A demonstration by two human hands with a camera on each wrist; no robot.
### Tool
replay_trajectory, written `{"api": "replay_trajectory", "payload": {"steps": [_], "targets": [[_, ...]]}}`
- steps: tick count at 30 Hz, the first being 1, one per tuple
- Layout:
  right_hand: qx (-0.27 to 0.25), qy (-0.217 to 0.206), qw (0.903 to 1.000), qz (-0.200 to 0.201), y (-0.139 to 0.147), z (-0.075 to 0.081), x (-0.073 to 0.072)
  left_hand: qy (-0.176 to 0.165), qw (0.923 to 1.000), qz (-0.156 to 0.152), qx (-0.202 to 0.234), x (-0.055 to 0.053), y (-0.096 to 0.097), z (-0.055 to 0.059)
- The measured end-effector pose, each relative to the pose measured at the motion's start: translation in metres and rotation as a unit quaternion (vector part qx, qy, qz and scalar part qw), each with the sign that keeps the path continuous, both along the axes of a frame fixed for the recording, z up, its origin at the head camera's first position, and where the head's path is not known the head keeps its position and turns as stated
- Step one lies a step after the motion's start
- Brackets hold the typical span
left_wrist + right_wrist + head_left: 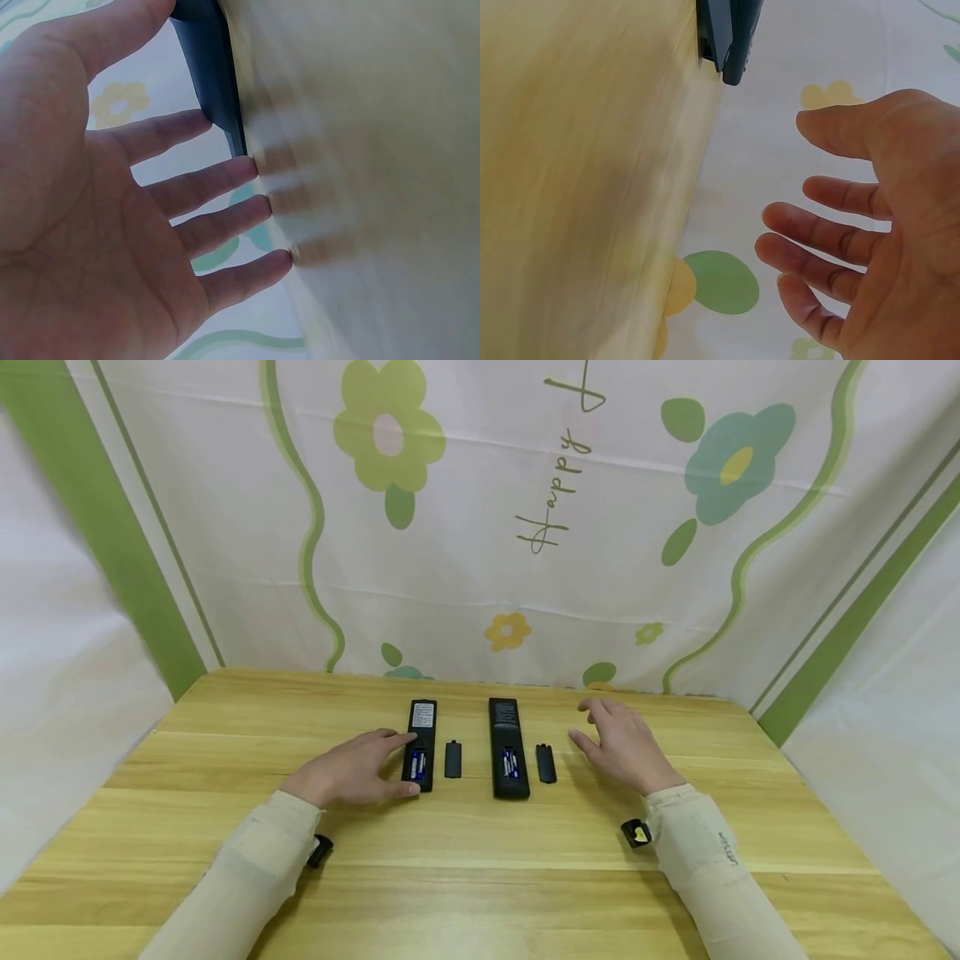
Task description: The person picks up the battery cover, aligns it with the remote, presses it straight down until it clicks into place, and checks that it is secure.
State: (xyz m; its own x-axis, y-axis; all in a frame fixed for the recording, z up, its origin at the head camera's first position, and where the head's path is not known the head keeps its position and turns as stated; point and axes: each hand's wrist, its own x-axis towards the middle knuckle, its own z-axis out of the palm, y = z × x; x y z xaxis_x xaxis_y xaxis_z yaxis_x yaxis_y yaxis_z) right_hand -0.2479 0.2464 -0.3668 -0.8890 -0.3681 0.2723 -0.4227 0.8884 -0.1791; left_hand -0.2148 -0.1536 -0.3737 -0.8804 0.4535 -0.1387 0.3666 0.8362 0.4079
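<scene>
Two black remote controls lie back up on the wooden table, with batteries showing in their uncovered compartments. My left hand [358,770] rests at the left remote control [423,717], thumb on its near end and index finger partway up its side. In the left wrist view, the other fingertips [259,206] touch the tabletop. A battery cover [453,759] lies just right of that remote. Farther right is the second remote control [505,714], with another battery cover [546,763] beside it. Above the table, right of this cover, my right hand [622,743] holds nothing, fingers loosely bent.
The wooden table [465,877] ends at a hanging white cloth [465,560] printed with flowers. More cloth hangs at the left and right sides. A small black device [636,833] sits at the right wrist, another [319,851] at the left.
</scene>
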Motion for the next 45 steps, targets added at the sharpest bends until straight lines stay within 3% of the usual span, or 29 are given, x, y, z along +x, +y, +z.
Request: {"api": "replay_trajectory", "payload": {"steps": [14, 28, 45], "targets": [[0.014, 0.006, 0.9995, 0.026, -0.014, 0.005, 0.005, -0.002, 1.0000, 0.004, 0.009, -0.001, -0.002, -0.001], [0.018, -0.022, 0.9983, 0.052, -0.042, 0.010, 0.015, -0.012, 0.9999, 0.000, 0.010, -0.004, -0.005, -0.002], [0.034, -0.027, 0.9928, 0.111, -0.079, 0.009, 0.017, -0.015, 0.9998, 0.000, 0.014, -0.006, -0.005, -0.003]]}}
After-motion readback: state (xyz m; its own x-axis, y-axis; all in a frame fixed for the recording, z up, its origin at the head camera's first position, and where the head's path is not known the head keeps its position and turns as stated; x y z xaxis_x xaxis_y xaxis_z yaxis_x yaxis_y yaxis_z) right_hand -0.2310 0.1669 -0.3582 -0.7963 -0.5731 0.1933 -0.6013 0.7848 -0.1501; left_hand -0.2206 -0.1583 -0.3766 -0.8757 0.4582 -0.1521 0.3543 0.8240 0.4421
